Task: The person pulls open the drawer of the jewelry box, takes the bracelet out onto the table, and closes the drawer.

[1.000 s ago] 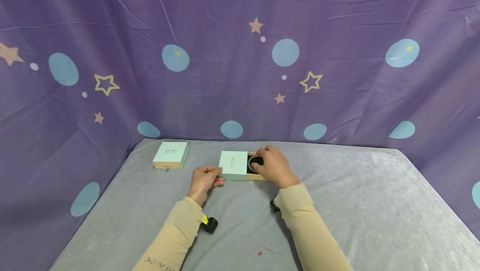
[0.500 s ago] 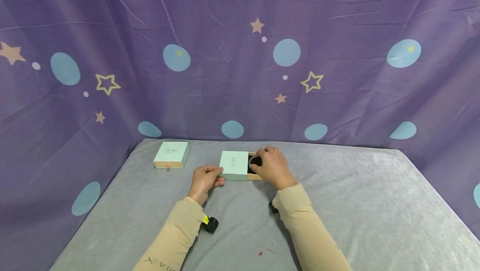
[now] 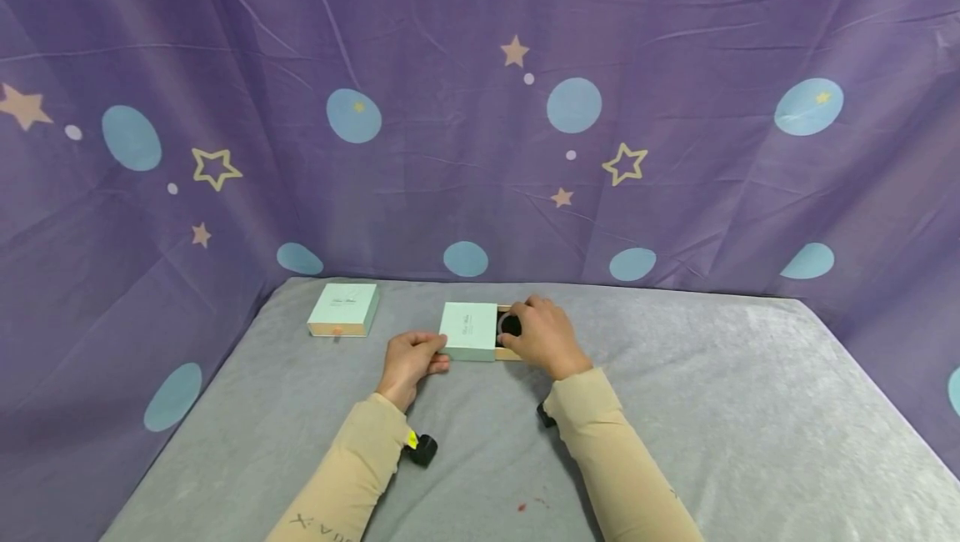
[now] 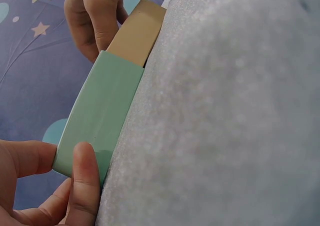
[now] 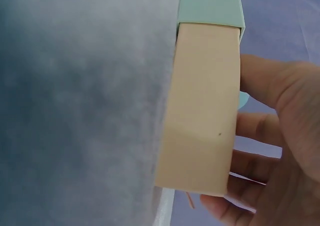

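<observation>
A mint-green box (image 3: 469, 327) lies on the table with its tan drawer (image 5: 202, 111) partly slid out on the right. In the drawer, a pale grey ring like a bangle (image 3: 500, 327) sits against a black lining. My left hand (image 3: 407, 365) pinches the left end of the box's outer sleeve, thumb along the front and a finger at the corner in the left wrist view. My right hand (image 3: 551, 338) reaches over the drawer with its fingers bent down inside, thumb and fingers at the bangle, hiding the ring's right part.
A second mint-green box (image 3: 342, 308) stands closed at the back left, an orange tab on its front. Grey cloth covers the table (image 3: 750, 409). Behind it hangs a purple curtain (image 3: 450, 192) with stars and blue dots.
My right thumb and fingers shift slightly leftward over the drawer, covering more of the bangle. My left hand keeps its grip on the box, and the drawer looks equally far out.
</observation>
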The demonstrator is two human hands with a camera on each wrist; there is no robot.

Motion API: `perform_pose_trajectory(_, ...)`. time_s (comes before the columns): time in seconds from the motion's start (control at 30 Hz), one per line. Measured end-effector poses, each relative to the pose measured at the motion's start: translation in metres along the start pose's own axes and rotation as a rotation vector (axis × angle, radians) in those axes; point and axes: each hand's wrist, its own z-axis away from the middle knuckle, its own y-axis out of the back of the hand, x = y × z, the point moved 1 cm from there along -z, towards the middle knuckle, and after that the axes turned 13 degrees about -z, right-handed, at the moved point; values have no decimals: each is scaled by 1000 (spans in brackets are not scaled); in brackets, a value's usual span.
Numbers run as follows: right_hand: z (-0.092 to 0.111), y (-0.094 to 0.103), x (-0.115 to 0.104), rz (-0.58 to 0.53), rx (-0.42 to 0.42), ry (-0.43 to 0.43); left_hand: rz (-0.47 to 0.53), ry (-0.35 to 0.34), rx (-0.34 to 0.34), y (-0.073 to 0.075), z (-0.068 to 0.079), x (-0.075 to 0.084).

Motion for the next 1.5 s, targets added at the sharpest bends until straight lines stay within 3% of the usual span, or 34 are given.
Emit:
perform_pose_trajectory(0.47, -2, 2, -6, -15, -94, -69, 3, 6, 2, 0, 0, 1)
perform_pose_trajectory(0.9, -13, 11, -19, 90, -180, -124, 8, 2, 0, -1, 0, 1)
perform_pose_trajectory(1.5, -12, 1, -11, 36, -43, -68, -1, -2, -7, -1, 0, 1)
